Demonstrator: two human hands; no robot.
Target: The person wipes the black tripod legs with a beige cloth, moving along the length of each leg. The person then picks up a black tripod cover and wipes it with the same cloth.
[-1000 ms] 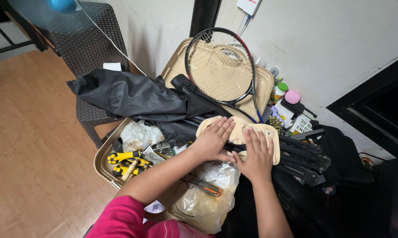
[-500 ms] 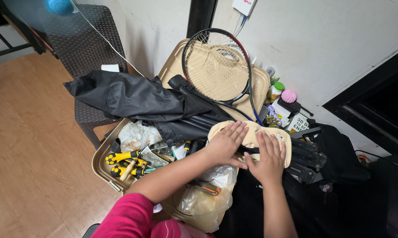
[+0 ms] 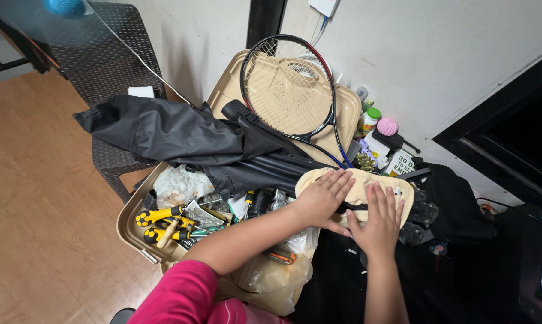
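No grip: left hand (image 3: 320, 198) and right hand (image 3: 380, 221) press flat on beige cloth (image 3: 359, 191), centre-right; soft, light, pinch an edge.

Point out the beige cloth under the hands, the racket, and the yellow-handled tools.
Beige cloth (image 3: 359, 187), head view, bare middle fold.
Black-framed strung racket (image 3: 286, 84), head view, strings.
Yellow-and-black-handled tools (image 3: 157, 216), head view, upper handle.

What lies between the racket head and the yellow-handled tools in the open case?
In the head view, black fabric drapes between racket and tools, with a crumpled plastic bag.
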